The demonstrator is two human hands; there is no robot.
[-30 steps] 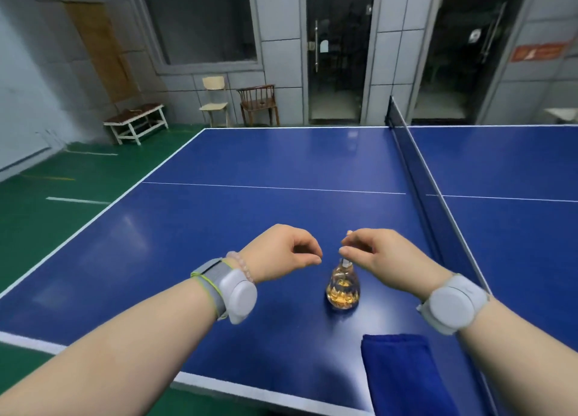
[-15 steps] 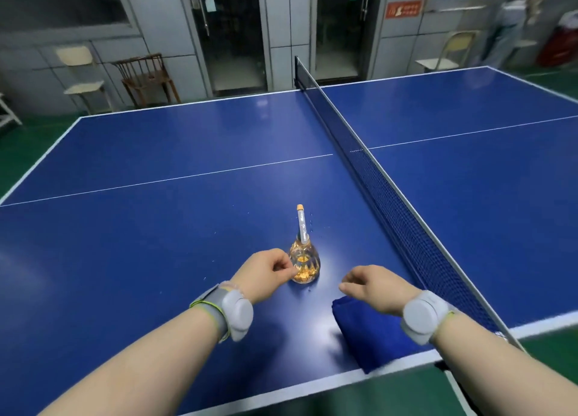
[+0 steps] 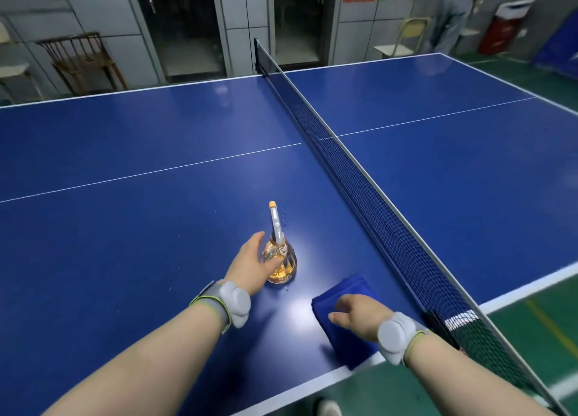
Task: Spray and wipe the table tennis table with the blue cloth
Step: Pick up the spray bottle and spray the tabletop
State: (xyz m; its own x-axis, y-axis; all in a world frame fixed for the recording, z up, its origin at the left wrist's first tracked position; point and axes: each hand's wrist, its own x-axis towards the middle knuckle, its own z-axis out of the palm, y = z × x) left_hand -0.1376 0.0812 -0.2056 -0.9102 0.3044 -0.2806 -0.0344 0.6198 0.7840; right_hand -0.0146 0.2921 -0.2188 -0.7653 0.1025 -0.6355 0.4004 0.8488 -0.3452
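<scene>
A clear spray bottle (image 3: pixel 276 225) with amber liquid and a tall thin nozzle stands upright on the blue table tennis table (image 3: pixel 140 228), left of the net. My left hand (image 3: pixel 250 265) wraps its thumb and fingers round the bottle's round body. To the right, a folded blue cloth (image 3: pixel 353 287) lies near the table's front edge. My right hand (image 3: pixel 359 314) rests on top of the cloth with its fingers spread flat. A few small droplets dot the surface around the bottle.
The net (image 3: pixel 359 172) runs from the near right to the far middle, close to the cloth. Wooden chairs (image 3: pixel 81 62) stand behind the far edge. A person (image 3: pixel 453 12), a chair (image 3: pixel 403 37) and a red bin (image 3: pixel 503 28) are at the far right.
My left hand has gone from beside the bottle to wrapped round its body. My right hand has come down onto the blue cloth. The view has swung to the right.
</scene>
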